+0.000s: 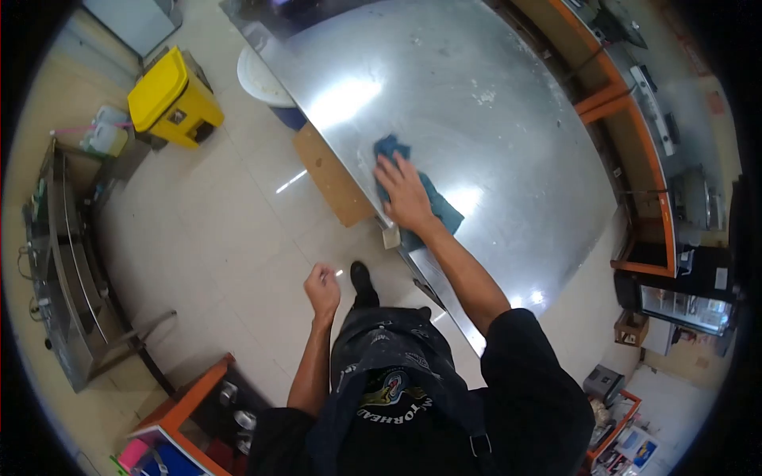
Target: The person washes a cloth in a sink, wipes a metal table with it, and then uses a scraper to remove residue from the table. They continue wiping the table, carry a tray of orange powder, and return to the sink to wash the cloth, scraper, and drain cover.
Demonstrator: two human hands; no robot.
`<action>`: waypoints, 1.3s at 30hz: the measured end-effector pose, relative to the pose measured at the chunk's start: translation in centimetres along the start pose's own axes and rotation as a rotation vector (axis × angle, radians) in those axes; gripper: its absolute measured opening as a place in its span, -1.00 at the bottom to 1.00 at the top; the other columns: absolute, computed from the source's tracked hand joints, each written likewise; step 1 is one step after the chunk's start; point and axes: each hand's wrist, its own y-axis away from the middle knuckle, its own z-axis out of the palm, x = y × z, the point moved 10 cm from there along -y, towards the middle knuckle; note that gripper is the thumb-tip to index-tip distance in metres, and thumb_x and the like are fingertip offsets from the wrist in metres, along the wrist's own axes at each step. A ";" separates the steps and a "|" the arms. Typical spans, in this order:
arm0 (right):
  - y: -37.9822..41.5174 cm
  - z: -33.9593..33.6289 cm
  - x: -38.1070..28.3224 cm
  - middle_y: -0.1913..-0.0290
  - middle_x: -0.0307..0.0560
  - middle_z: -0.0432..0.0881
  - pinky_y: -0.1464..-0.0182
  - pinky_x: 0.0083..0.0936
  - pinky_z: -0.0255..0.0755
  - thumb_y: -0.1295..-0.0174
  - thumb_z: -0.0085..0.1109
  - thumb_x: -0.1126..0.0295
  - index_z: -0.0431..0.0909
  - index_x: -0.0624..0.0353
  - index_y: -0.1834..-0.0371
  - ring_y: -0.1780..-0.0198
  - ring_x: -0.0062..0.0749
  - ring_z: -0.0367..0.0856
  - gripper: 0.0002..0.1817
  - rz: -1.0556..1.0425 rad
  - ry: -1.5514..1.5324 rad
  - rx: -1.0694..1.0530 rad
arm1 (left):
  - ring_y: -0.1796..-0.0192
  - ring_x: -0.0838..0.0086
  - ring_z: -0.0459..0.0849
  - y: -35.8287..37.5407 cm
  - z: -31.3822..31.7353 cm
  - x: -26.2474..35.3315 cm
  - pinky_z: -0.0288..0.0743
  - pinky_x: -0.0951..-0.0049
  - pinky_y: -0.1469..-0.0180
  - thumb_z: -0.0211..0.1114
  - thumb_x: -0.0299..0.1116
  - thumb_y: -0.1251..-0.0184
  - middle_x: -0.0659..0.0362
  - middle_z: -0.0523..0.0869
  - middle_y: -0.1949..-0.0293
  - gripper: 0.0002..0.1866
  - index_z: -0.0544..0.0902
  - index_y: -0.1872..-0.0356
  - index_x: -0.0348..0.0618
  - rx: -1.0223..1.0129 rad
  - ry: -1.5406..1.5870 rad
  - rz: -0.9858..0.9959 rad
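I have the right hand [409,197] laid palm down on the blue-green cloth [444,210], near the long edge of the steel counter [492,151] closest to the body. Its fingers are extended and slightly parted, pointing away from the body; the hand is open, pressing on the cloth rather than gripping it. I judge that the flat palm is there to spread pressure and hold the cloth against the smooth metal. The cloth is bunched past the fingertips and spreads out on both sides of the wrist, with one part reaching the counter's edge. Its place near that edge suits the arm, which reaches across without much stretch.

The left hand [321,292] hangs out over the floor [238,238], well apart from the counter, its fingers curled inward. It is too blurred for me to tell how tightly they close, and I see nothing held in it. My guess is that it is held aside for balance.

Pale marks [484,97] dot the metal beyond the cloth. Beside the counter I see a brown board [329,176] and a white basin [262,79].
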 end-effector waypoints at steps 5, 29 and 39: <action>17.3 -6.3 5.5 -0.36 0.01 0.29 -0.26 -0.01 0.19 0.30 0.34 0.41 0.54 -0.14 -0.10 -0.35 0.06 0.24 -0.31 0.303 0.111 -0.072 | 0.49 0.56 0.38 -1.3 -8.5 -4.5 0.31 0.54 0.43 0.14 -0.56 -0.18 0.26 0.42 0.61 -0.91 0.47 0.50 -0.30 0.169 -0.086 0.089; -40.2 1.4 27.7 -0.13 0.09 0.47 -0.27 -0.20 0.16 -0.19 -0.08 0.38 0.46 0.27 -0.06 -0.18 -0.06 0.37 -0.62 0.355 0.094 0.562 | -0.37 0.01 0.23 -64.8 -1.5 23.3 0.02 0.23 -0.41 -0.03 0.03 -0.44 -0.25 0.25 -0.33 -0.27 0.17 -0.31 -0.51 0.228 -0.435 0.354; -1.6 -8.9 30.6 -0.02 0.13 0.58 -0.15 -0.10 0.34 -0.06 0.11 0.38 0.60 0.16 0.08 -0.14 -0.02 0.48 -0.67 1.302 0.216 0.407 | -0.16 0.20 0.43 -68.0 -1.8 23.8 0.26 0.26 -0.26 -0.15 -0.17 -0.53 -0.08 0.49 -0.15 -0.50 0.40 -0.19 -0.45 -0.023 -0.415 0.535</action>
